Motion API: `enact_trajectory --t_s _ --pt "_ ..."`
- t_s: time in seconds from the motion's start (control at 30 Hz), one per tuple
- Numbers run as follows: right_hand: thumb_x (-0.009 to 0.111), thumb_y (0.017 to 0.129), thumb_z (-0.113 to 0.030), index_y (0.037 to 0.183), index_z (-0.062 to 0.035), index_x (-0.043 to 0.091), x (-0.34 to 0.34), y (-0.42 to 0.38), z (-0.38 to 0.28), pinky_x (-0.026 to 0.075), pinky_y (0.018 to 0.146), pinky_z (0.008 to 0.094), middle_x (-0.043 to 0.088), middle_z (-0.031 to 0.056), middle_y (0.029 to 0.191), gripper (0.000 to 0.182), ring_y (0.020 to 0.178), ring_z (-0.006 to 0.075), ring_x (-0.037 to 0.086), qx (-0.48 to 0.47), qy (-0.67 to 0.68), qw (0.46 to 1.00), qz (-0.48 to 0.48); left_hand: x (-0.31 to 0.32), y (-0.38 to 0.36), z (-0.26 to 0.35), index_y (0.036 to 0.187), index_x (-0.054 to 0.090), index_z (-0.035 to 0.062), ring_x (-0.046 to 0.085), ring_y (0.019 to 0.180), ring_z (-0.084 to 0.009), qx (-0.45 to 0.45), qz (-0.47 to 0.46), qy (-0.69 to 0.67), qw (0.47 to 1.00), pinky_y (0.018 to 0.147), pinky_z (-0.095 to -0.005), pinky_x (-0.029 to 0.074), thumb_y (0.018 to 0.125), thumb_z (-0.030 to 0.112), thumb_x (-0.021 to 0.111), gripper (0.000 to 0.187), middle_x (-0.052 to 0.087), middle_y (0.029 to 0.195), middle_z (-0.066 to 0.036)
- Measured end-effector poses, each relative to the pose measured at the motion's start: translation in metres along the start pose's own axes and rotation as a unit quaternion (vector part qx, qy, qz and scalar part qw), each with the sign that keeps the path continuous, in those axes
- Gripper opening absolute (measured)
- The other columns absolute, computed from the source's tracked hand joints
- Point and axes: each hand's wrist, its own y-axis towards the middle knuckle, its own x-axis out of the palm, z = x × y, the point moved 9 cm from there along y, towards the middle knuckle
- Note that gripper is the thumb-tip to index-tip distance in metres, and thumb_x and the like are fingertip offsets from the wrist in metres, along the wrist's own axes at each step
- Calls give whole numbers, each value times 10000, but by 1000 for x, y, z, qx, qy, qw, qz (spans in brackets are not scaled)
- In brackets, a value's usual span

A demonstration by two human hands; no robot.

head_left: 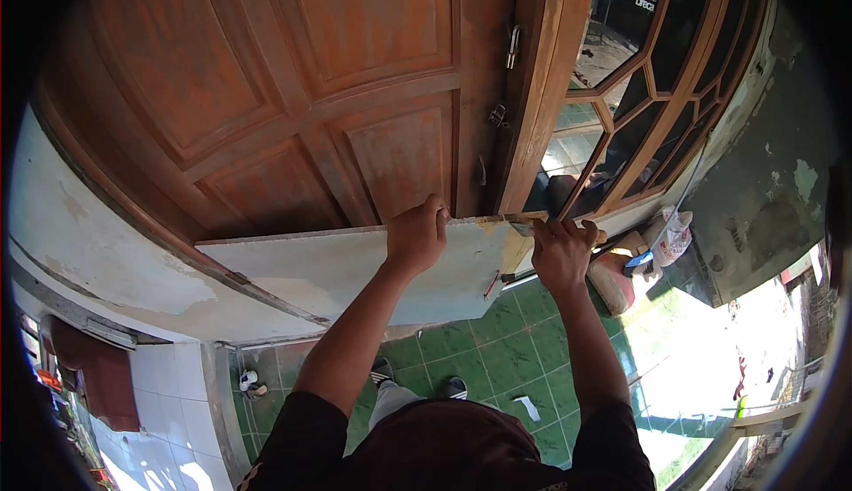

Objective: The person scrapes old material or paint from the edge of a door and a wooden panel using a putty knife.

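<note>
A long, pale grey board (346, 265) spans the space in front of the brown door, its long upper edge facing me. My left hand (415, 238) is closed on that upper edge near the middle, thumb side up. At the board's right end, where the surface turns yellowish-brown, my right hand (564, 251) is closed around a small wooden-handled tool (601, 236). The tool's dark, flat front end lies by the board's top corner, and my fingers hide most of it; I cannot tell its exact kind.
The panelled wooden door (382, 38) has a latch (499, 116) on its right side. Beside it stands a framed window (612, 91). A white sack (672, 235) and other items lie right, against the wall. A white scrap (527, 407) lies on green floor tiles (506, 362) near my feet.
</note>
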Motion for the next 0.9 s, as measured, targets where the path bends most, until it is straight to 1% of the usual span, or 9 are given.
enact_trajectory --t_s 0.07,0.17,0.3,0.4,0.53,0.67,0.73,0.83,0.9 --pt "759 858 -156 1057 -175 822 4 1 0 408 1068 527 726 -18 893 210 968 193 693 -21 -13 1000 -9 0 1 1 1076 614 101 773 867 -326 -1 -5 7 1000 778 -481 590 1062 158 615 59 775 915 -92" --pt "760 842 -132 1021 -161 818 5 2 -4 403 1049 531 739 -20 912 191 980 188 702 -38 -27 999 -25 0 0 0 1091 631 107 757 844 -373 5 7 -7 1000 741 -507 570 1072 186 622 81 769 893 -124" --pt "732 830 -116 1006 -156 802 7 4 -12 407 1030 529 724 -25 908 194 981 187 697 -50 -51 996 -46 2 2 -3 1089 633 107 754 845 -378 0 9 -4 1000 747 -512 567 1071 192 626 87 768 898 -128" --pt "689 829 -135 1013 -137 773 5 7 -18 409 1013 509 694 -18 903 202 993 198 662 -90 -56 994 -40 4 4 -3 1091 632 110 754 849 -378 -2 6 1 1000 752 -512 566 1072 187 623 80 770 906 -124" --pt "669 857 -131 1038 -132 768 8 10 -18 399 1052 497 689 -5 939 206 1026 205 660 -128 -36 989 -69 3 5 -2 1091 627 114 755 856 -379 -5 5 6 1000 756 -514 566 1073 178 619 67 771 913 -120" --pt "662 885 -146 1019 -126 764 10 11 -27 403 1075 487 689 6 946 169 1054 211 657 -151 -68 981 -99 5 6 -3 1092 624 118 755 858 -380 0 14 6 1000 754 -522 564 1071 174 620 59 769 910 -120" --pt "660 900 -157 1006 -123 765 7 11 -31 407 1086 478 692 9 950 153 1068 210 653 -170 -78 978 -92 4 7 -2 1101 626 108 766 870 -359 4 3 18 1000 773 -503 578 1073 185 611 83 782 928 -107" --pt "650 927 -180 996 -126 769 11 14 -33 422 1092 470 699 0 936 147 1086 201 654 -202 -99 967 -118 4 6 -4 1104 624 102 773 875 -350 5 -5 34 999 780 -493 583 1074 191 611 96 789 934 -104" --pt "650 934 -195 999 -127 772 50 -19 -54 429 1090 471 706 -3 926 155 1072 204 664 -302 -121 924 -201 7 3 -1 1105 624 101 773 874 -351 11 2 22 1000 776 -493 582 1074 189 615 94 789 930 -107"
